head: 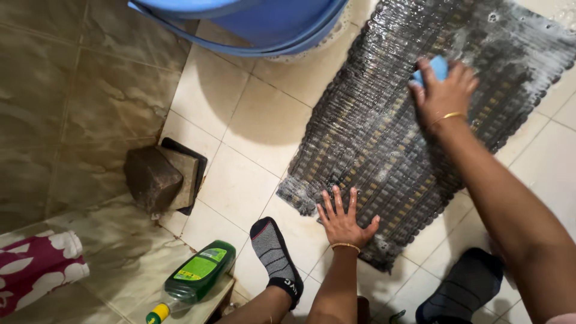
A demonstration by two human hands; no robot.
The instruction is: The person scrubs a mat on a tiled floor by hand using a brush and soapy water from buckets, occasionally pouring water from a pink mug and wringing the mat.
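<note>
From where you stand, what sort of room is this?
Probably a bathroom or washing area: tiled floor, a big blue tub, a soapy wet mat under the right hand.

Thin gold bangles on both bare wrists; dark, seemingly grey-patterned ankle socks (275, 255).

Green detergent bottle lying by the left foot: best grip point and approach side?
Grip the green bottle around its flat-sided mid-body, from above. It lies on its side, yellow cap toward the bottom edge; the label face is up and both long sides look free.
</note>
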